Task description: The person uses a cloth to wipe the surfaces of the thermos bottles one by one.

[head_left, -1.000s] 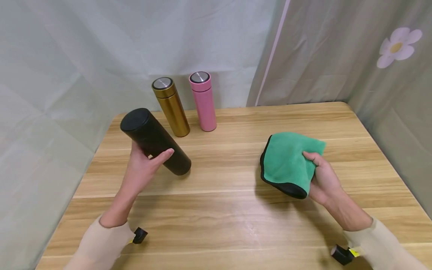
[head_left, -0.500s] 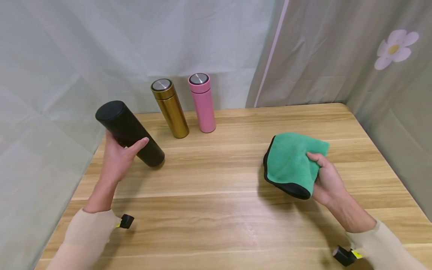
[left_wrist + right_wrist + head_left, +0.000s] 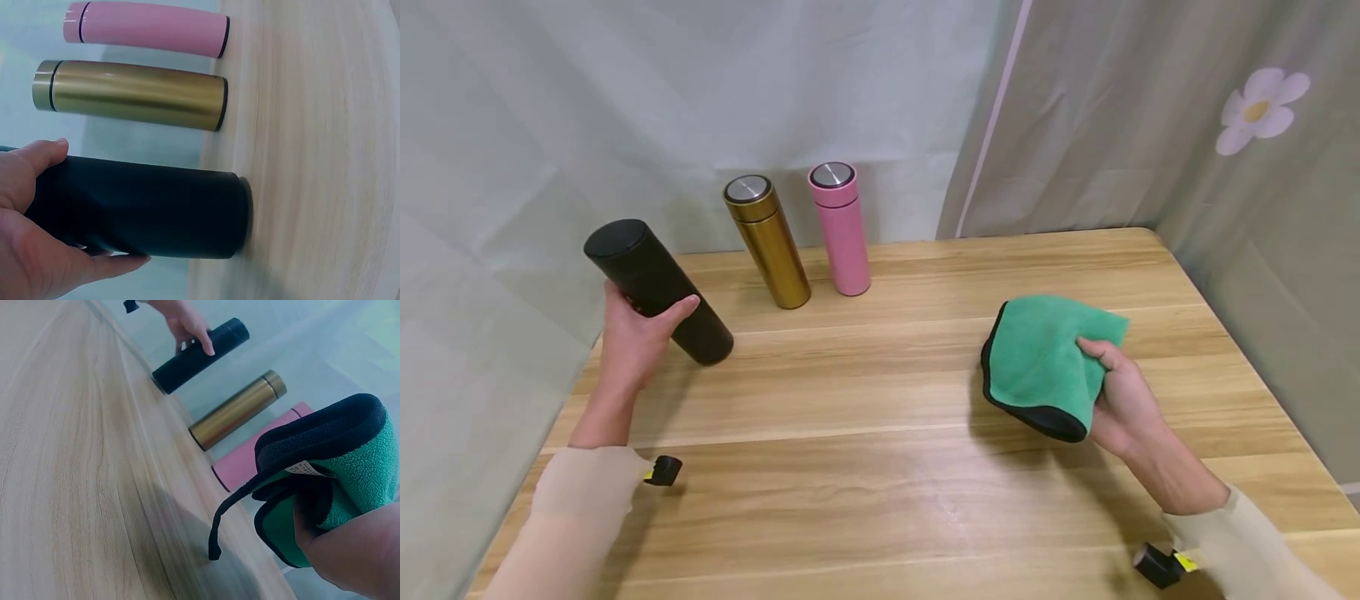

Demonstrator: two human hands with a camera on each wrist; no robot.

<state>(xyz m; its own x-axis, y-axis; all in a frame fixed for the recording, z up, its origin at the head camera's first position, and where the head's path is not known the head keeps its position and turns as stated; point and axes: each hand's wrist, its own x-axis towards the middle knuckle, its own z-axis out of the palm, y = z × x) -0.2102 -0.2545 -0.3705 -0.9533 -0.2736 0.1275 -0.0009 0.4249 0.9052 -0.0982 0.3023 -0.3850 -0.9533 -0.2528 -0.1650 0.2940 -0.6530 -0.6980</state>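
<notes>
At the left side of the tabletop (image 3: 865,500), the left hand (image 3: 638,337) grips the black bottle (image 3: 658,287) around its body, thumb across the near side and fingers wrapped behind, partly hidden; the bottle is roughly upright, its axis close to that of the gold bottle (image 3: 772,252); whether its base touches the wood or sits just above it, cannot tell.

On the right side, the right hand (image 3: 1129,402) pinches the green cloth (image 3: 1048,358), thumb on the upper face and remaining fingers beneath, hidden in the head view; the cloth is folded, edged in black, and held above the wood, its shadow falling below; right wrist view shows a small white label (image 3: 302,467) at the fold and a loose strip of black edging (image 3: 219,528) hanging down.

Near the back edge, the gold bottle and the pink bottle (image 3: 842,237) stand upright, side by side and apart, silver discs on their lids; the black bottle is left of the gold one.

Behind: a pale curtain (image 3: 880,92), a printed flower (image 3: 1257,112) at upper right; both sleeves (image 3: 583,483) cream.
</notes>
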